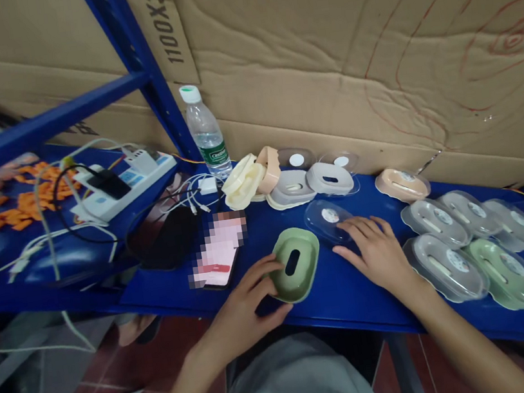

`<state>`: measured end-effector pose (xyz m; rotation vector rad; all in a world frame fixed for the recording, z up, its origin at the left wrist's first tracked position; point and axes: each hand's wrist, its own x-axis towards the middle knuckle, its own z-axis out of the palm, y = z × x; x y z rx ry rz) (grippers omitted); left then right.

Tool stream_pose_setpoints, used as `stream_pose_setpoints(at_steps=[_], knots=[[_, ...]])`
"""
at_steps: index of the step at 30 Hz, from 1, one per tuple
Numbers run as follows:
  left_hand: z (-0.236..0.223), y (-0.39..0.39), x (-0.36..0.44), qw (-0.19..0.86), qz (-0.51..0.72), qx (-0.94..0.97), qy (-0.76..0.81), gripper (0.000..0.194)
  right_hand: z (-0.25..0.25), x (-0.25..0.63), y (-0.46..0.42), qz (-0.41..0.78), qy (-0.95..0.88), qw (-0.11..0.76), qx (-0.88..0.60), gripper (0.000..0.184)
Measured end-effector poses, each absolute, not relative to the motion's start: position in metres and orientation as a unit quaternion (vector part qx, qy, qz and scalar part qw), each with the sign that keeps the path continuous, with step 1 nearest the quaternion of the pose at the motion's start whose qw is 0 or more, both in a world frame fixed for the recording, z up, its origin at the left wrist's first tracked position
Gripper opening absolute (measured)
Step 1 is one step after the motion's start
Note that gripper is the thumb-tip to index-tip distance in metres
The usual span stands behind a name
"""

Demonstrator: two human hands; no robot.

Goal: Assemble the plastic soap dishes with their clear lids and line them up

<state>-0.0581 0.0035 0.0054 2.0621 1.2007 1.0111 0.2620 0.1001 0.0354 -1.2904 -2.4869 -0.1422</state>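
Note:
A green oval plastic tray (310, 268) with a dark slot in its middle sits near the table's front edge. My left hand (252, 299) grips it at the left side, fingers over the rim and thumb by the lower edge. Just behind and to the right lies a clear plastic lid (315, 220) with a round white label. The fingertips of my right hand (378, 253) touch that lid's right edge, with the thumb held apart and nothing enclosed. To the right are several grey lidded boxes (440, 266), a green lidded box (504, 273) and a peach lidded box (401, 185).
Cream parts (243, 183), a peach part (268, 168) and grey slotted parts (330, 178) stand along the back. A water bottle (208, 135), a phone (218, 251), a power strip (124, 188) with cables and orange pieces (33, 199) are on the left. Cardboard (295, 55) walls the back.

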Motion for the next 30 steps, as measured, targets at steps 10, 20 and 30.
stream_pose_setpoints(at_steps=[10,20,30], knots=[[0.008,0.021,-0.035,0.589,0.511,0.430,0.455,0.056,0.044,0.220,0.101,0.021,-0.943,0.136,-0.302,0.077],[0.031,0.048,-0.068,0.320,0.457,0.581,0.593,0.039,0.025,0.219,0.099,0.017,-0.949,0.164,-0.268,0.041],[0.061,0.193,-0.115,0.034,0.225,0.684,0.693,0.036,0.020,0.214,0.098,0.017,-0.945,0.189,-0.265,0.033]])
